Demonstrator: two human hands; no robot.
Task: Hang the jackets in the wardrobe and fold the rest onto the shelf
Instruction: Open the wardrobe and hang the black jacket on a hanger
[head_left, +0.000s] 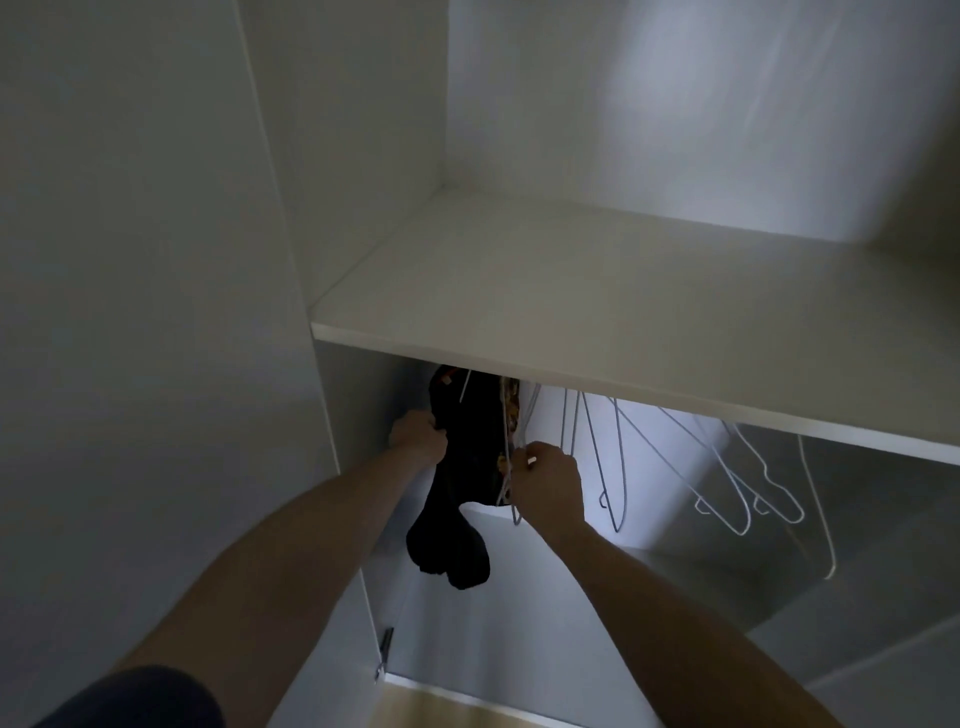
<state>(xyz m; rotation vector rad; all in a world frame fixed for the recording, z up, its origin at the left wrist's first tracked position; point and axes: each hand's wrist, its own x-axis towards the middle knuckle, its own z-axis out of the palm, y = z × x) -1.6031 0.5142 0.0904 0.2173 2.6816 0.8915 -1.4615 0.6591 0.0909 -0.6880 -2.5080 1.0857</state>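
A black jacket (462, 467) hangs under the white shelf (597, 306) at the left end of the wardrobe, one sleeve drooping below it. My left hand (418, 434) grips the jacket's left edge. My right hand (548, 480) is curled round the thin wire of a hanger (506, 483) at the jacket's right side. A patterned garment (511, 410) shows just behind the black one. The rail is hidden by the shelf.
Several bare wire hangers (618, 467) dangle to the right under the shelf. The wardrobe's left wall (353, 415) stands close beside my left hand. A door hinge (385, 649) sits low on that wall. The wooden floor (441, 712) shows at the bottom.
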